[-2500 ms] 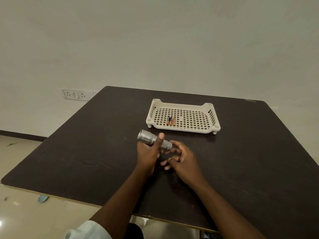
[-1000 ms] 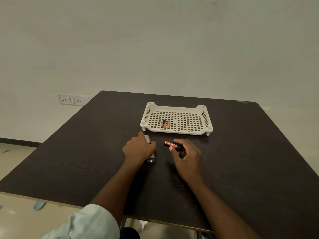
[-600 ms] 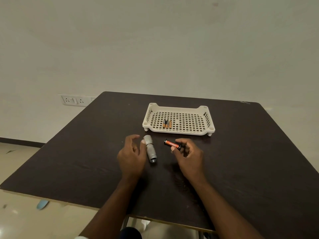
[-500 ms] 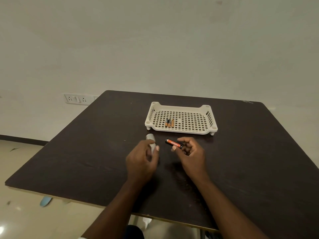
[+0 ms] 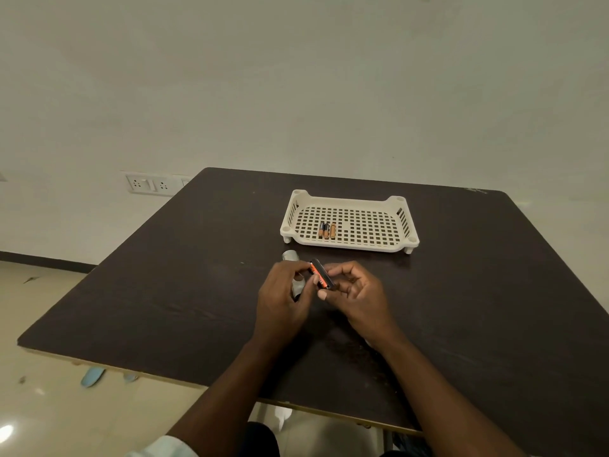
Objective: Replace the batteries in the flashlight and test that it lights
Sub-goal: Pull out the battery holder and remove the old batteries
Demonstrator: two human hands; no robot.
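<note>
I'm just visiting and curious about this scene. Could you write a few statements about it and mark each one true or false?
1. Three small batteries lie in the cream perforated plastic tray. True.
2. The silver metal flashlight is in the tray. False: it lies on the dark wooden table, partly behind the left hand.
3. Both hands touch the black-and-orange battery holder. True; the right hand grips it.
4. The tray sits on the floor. False: on the table.

My dark wooden table (image 5: 197, 275), cream perforated tray (image 5: 408, 222) standing toward its far edge, silver flashlight (image 5: 290, 256) lying just before the tray's near-left corner
</note>
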